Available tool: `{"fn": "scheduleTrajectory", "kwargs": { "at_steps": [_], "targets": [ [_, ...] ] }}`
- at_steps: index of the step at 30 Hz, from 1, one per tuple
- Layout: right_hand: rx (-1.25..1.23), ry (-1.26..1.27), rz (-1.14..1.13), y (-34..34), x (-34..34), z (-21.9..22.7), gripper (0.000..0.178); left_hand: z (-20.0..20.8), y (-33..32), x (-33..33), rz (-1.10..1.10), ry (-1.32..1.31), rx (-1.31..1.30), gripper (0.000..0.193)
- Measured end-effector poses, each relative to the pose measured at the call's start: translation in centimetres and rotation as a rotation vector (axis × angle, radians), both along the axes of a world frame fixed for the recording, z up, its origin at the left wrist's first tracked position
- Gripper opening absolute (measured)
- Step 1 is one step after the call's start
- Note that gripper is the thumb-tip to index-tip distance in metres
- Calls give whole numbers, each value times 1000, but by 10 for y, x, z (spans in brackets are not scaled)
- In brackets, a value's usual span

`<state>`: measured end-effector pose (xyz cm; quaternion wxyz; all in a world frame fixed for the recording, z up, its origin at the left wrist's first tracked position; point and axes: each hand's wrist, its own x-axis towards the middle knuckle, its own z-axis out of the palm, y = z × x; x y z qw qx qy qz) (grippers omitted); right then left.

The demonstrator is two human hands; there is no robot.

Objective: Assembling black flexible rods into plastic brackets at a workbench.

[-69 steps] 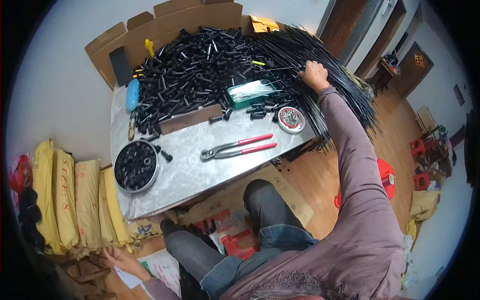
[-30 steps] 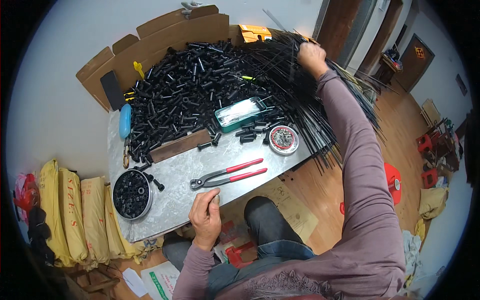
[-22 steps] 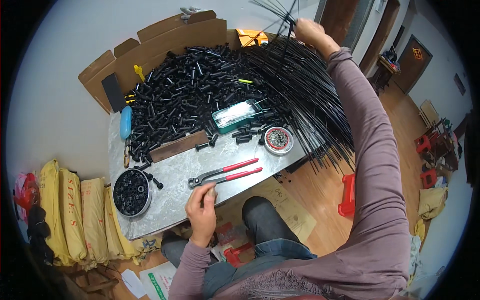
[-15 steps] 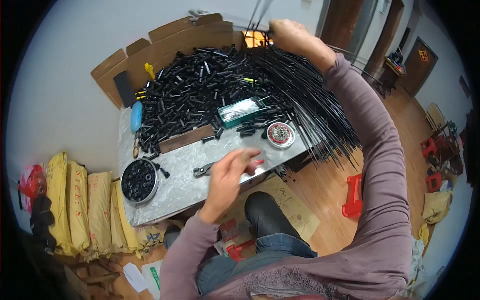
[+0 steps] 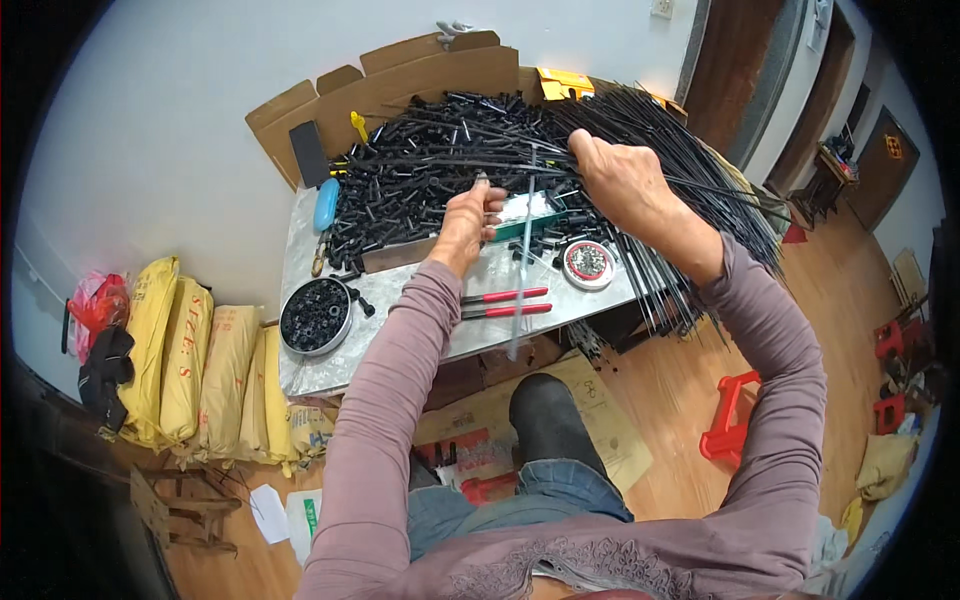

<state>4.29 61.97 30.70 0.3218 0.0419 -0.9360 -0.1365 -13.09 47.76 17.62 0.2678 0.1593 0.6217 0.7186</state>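
Note:
My right hand (image 5: 628, 190) is closed round a few thin black rods (image 5: 490, 160), whose ends reach left over the heap of short black tube-like parts (image 5: 400, 190). My left hand (image 5: 466, 225) is over the heap's near edge, its fingers bent together; what lies between the fingertips is too small to make out. A pale, blurred strip (image 5: 525, 265) stands between my hands, and I cannot tell what it hangs from. Red-handled pliers (image 5: 508, 296) lie on the metal tabletop (image 5: 385, 345). Beside my left hand a green tray (image 5: 508, 232) holds thin silvery pieces, partly hidden by the fingers.
A round tin of black rings (image 5: 316, 316) sits front left, a smaller tin of silvery bits (image 5: 588, 265) at right. Many black rods (image 5: 690, 160) overhang the right edge. Cardboard (image 5: 400, 85) walls the back. Yellow sacks (image 5: 190, 360) and a red stool (image 5: 730, 418) stand on the floor.
My right hand has come down and nearer, bringing the rods across the heap. My left hand has moved forward from above the pliers to the heap's edge. The view has shifted.

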Motion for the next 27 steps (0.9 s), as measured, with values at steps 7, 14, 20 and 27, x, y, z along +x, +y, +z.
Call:
{"fn": "scheduleTrajectory", "kwargs": {
  "at_steps": [7, 14, 20, 27],
  "targets": [
    [108, 107, 123, 13, 21, -7, 11, 69, 69, 14, -336, -243, 316, 54],
    [-13, 131, 80, 44, 42, 23, 19, 134, 79, -59, -227, -137, 815, 31],
    [85, 275, -176, 128, 80, 56, 14, 208, -49, -115, 40, -325, 1166, 36],
    [21, -42, -465, 118, 5, 103, 10, 176, -26, 32, -25, -319, 737, 34]
  ]
}}
